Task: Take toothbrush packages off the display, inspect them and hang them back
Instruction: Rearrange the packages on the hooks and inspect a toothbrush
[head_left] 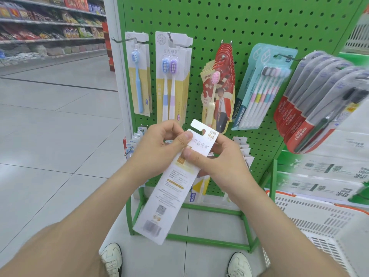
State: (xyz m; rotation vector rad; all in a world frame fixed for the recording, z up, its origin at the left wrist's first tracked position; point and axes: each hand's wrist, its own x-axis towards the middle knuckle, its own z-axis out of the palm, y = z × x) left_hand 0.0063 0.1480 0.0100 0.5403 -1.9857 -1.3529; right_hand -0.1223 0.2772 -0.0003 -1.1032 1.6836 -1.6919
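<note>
**Toothbrush card in both hands, back side up, off the hook**

Room: shop aisle, pale tiled floor [50,116], stocked shelves [50,23] far off on the left. A white slotted basket [319,216] sits low on the right.

Display: green pegboard [249,27] on a green tube frame. Carded brushes hang in a row across its upper half. A two-brush stack [171,76] hangs left of centre, and a bare hook [119,40] sticks out past the board's left edge.

Task item: the toothbrush package [169,188] is long, flat and white, printed back toward the camera. It is held tilted in front of the board's lower middle, clear of every hook. Judged light and fairly stiff along its length, with a glossy face likely to slide under a loose pinch. It will probably bend at the thin hang tab, so best taken just under the tab, by the card's edges.

Left hand [157,144]: fingers curled behind the upper card, thumb pressed on its face.

Right hand [219,156]: thumb across the card, fingers wrapped behind, gripping it.

Hang slot [203,131]: open at the card's top edge. A second white tab shows just behind; whether it is another package, cannot tell.
</note>
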